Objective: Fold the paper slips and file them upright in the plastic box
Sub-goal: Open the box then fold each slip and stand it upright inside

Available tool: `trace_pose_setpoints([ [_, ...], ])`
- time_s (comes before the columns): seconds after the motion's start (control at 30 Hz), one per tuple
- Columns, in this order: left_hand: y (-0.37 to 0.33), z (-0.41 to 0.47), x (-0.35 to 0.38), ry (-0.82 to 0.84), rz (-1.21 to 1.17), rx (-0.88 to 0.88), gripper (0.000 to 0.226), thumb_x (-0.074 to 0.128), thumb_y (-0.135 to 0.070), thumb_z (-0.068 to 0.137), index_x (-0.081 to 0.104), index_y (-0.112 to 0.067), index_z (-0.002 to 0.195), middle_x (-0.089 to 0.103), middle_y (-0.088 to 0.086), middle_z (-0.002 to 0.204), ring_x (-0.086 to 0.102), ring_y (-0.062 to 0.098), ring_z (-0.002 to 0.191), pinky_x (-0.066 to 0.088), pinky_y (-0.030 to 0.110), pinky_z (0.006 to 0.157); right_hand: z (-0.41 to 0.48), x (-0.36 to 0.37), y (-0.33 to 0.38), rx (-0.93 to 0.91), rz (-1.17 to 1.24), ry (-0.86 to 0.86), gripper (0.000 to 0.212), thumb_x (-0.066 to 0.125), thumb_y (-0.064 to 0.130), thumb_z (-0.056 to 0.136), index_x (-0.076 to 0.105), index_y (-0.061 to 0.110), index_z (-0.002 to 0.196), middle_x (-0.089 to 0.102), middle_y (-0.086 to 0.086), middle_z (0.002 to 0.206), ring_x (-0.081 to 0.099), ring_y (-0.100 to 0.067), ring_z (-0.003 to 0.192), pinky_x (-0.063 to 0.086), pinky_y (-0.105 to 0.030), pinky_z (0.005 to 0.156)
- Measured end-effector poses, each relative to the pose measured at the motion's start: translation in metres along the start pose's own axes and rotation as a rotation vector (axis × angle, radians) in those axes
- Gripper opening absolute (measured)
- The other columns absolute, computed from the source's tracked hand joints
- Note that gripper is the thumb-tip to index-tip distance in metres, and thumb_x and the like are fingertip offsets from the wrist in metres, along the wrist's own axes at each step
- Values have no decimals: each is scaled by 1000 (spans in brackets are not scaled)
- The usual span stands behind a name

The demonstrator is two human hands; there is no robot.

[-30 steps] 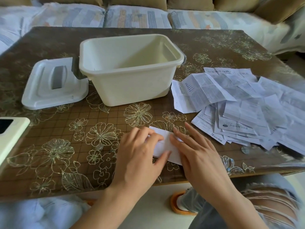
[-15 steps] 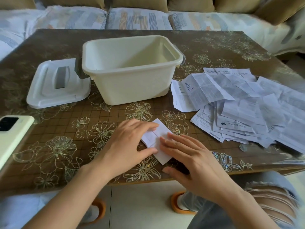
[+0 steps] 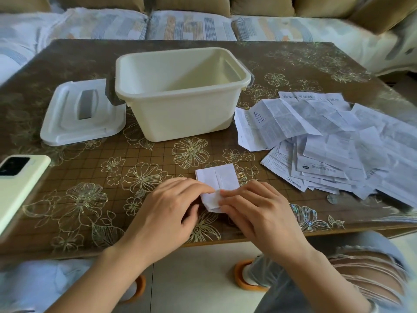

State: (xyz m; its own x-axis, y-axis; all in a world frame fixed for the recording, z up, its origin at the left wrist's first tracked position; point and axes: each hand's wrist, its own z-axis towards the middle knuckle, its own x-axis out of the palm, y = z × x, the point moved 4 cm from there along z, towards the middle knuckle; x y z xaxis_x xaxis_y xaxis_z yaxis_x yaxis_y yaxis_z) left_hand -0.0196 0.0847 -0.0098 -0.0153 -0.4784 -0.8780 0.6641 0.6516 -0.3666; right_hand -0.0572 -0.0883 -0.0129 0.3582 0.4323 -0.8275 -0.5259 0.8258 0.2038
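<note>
Both hands are at the near edge of the desk [image 3: 293, 64]: the left hand [image 3: 171, 213] and the right hand [image 3: 255, 213], fingers curled, each pinch the near end of the folded slip [image 3: 217, 179], fingertips almost meeting over its centre crease. The slip's far part lies flat on the desk, near of the plastic box [image 3: 180, 118] and apart from it. The box stands upright and uncovered at mid-desk. Its lid [image 3: 83, 114] lies flat just left of it. A pile of loose slips [image 3: 338, 136] spreads to the right. A phone [image 3: 20, 177] lies at the left edge. A sofa [image 3: 191, 26] runs along the far side.
</note>
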Motion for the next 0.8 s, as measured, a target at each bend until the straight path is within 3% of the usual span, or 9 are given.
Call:
trace_pose_setpoints([
  [0.1,1,-1,-1,-8,-31,7,35,71,-18,80,65,-24,113,67,-14,107,58,7,102,34,17,102,9,0,1,68,-41,-52,34,49,30,101,66,14,76,64,6,69,56,-18,67,44,-34,60],
  [0.23,0,-1,-2,-107,-53,-35,33,56,-44,84,70,-20,102,70,-12,97,62,12,91,46,24,86,21,-3,6,130,-22,-115,38,49,32,100,57,15,67,49,6,52,46,-17,53,41,-34,50],
  [0.37,2,-1,-3,-229,-167,-94,29,59,-41,82,75,-18,86,72,-10,82,63,12,78,51,34,72,19,-5,9,220,112,-91,36,48,44,97,62,21,73,51,9,56,46,-11,54,42,-32,49],
  [0.5,12,1,-1,-236,-236,-256,34,58,-54,82,74,-24,79,66,-9,72,61,15,69,49,36,62,10,-6,-6,437,307,-97,38,49,61,89,63,25,87,57,13,60,50,-8,54,45,-31,50],
  [0.67,14,10,4,-283,-242,-406,21,72,-44,71,72,-24,77,56,-15,78,58,10,78,46,25,64,5,-3,-16,611,331,-60,34,67,47,81,57,30,109,67,16,67,57,-6,59,41,-16,57],
  [0.8,11,14,6,-270,-167,-382,20,79,-40,69,70,-27,81,55,-19,70,52,10,82,44,29,67,5,0,-11,603,179,-63,41,73,38,79,57,28,116,57,14,63,53,-4,75,43,-19,62],
])
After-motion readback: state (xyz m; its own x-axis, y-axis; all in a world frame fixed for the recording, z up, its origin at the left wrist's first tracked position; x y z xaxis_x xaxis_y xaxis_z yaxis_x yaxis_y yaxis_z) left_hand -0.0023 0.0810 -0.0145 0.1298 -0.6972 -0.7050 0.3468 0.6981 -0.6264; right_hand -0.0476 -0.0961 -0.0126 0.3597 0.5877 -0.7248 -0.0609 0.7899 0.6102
